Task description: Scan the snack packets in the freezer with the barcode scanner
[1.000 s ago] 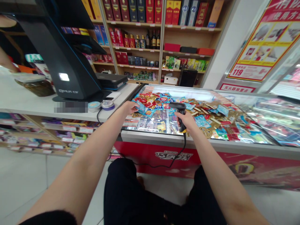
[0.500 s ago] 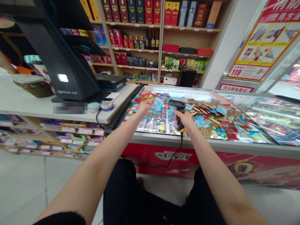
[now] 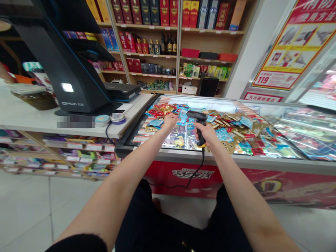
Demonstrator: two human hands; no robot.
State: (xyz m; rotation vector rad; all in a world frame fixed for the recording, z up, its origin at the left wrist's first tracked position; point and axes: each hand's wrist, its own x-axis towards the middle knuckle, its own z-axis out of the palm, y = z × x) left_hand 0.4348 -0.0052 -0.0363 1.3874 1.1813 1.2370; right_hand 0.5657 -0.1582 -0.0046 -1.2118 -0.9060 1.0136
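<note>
Your right hand (image 3: 203, 134) is clenched round a corded barcode scanner (image 3: 197, 122), held above the glass-topped freezer (image 3: 210, 156). Your left hand (image 3: 170, 121) reaches over the left part of the foil packets (image 3: 228, 122), fingers drawn together; you cannot tell from this view whether they grip one. The packets lie heaped across the freezer, from left to right, with a great many remaining there. The counter (image 3: 26, 119) runs along the left, bearing a till (image 3: 60, 70).

A shop: checkout counter (image 3: 31, 115), barcode scanner (image 3: 196, 116), shelves (image 3: 157, 56) of boxed bottles, glass-topped freezer (image 3: 210, 156) of packets.
</note>
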